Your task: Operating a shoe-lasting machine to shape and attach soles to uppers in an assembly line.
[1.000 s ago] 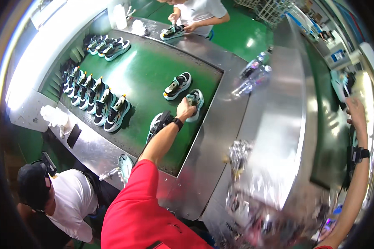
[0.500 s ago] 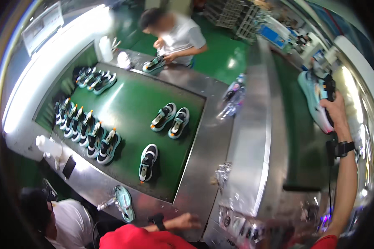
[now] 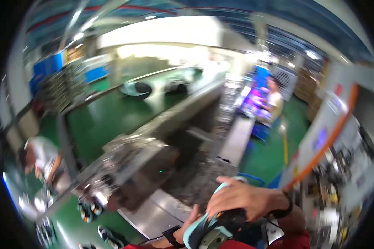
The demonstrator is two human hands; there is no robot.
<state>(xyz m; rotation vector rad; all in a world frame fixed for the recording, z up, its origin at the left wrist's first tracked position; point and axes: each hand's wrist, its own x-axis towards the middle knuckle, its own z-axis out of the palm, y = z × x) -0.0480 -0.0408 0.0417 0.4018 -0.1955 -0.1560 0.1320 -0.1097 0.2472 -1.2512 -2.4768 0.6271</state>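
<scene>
Low in the view, close to my body, is a mint-green and black sneaker [image 3: 194, 233]. My right hand [image 3: 239, 200] lies over its upper part, fingers curled across it. My left hand [image 3: 190, 220] grips the side of the same sneaker; its thumb shows and the other fingers are hidden behind the shoe. Both wrists carry dark bands. Motion blur softens the shoe's details.
A blurred mint and black shoe [image 3: 137, 89] and a dark shoe [image 3: 178, 86] lie on a green belt [image 3: 106, 120]. Crumpled clear plastic [image 3: 133, 155] covers a ledge ahead. Black-and-white sneakers [image 3: 108, 235] stand lower left. Co-workers are at left [image 3: 43, 159] and right [image 3: 274, 101].
My view has swung to the right and up. The sneaker in my right hand has come in close to my body, and my left hand has joined it there.
</scene>
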